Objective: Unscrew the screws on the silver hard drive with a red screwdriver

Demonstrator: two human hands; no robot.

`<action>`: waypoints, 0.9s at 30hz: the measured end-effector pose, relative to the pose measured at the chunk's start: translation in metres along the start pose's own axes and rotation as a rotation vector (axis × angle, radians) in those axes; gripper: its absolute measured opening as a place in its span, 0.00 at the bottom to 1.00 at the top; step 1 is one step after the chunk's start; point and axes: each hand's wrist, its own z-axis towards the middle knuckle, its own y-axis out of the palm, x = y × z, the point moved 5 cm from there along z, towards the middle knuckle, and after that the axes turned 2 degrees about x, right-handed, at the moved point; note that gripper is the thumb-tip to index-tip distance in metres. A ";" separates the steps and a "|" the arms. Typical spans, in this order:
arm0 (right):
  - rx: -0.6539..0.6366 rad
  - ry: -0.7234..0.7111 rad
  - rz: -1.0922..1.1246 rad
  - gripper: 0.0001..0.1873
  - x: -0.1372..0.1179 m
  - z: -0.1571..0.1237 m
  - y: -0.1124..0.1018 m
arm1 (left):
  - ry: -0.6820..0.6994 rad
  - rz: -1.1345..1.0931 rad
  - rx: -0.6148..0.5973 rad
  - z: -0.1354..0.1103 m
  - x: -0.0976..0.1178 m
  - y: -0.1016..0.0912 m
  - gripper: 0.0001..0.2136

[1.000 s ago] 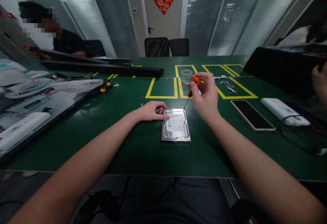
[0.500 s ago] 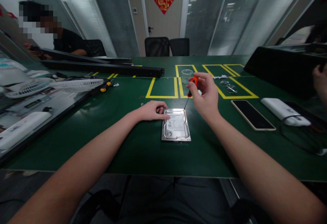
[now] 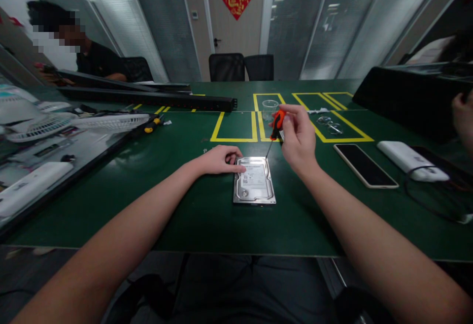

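Note:
A silver hard drive [image 3: 254, 181] with a white label lies flat on the green table in front of me. My left hand [image 3: 223, 160] grips its upper left corner, thumb on the top face and fingers curled at the far edge. In my right hand [image 3: 298, 139] is a screwdriver [image 3: 278, 125] with an orange and black handle, held upright at a slight tilt. Its thin shaft runs down to the drive's far right corner, where the tip appears to touch. Behind the screwdriver stands a clear plastic cup [image 3: 270, 109].
Right of my hand lie a phone [image 3: 365, 166], a white power bank [image 3: 412, 160] with a black cable, and glasses [image 3: 330, 125]. Fan parts [image 3: 111, 123] and yellow-handled pliers [image 3: 152, 126] crowd the left. Long black bars [image 3: 148, 98] lie behind. A person [image 3: 99, 60] sits far left.
My right fingers have shifted around the screwdriver's handle, leaving more of it showing. The screwdriver tip stays at the same corner, and my left hand and the drive have not moved.

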 end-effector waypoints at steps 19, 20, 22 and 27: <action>0.022 0.014 0.018 0.15 -0.003 0.000 0.000 | -0.007 0.013 -0.004 -0.001 0.004 -0.001 0.27; 0.021 0.016 0.021 0.15 -0.004 0.000 0.000 | -0.006 0.014 -0.002 -0.001 0.004 -0.001 0.27; 0.025 0.014 0.026 0.14 -0.005 0.000 0.000 | -0.002 0.014 -0.002 0.000 0.003 -0.001 0.27; 0.053 -0.010 0.017 0.14 -0.005 0.001 -0.001 | 0.009 0.009 0.007 0.001 0.001 0.000 0.28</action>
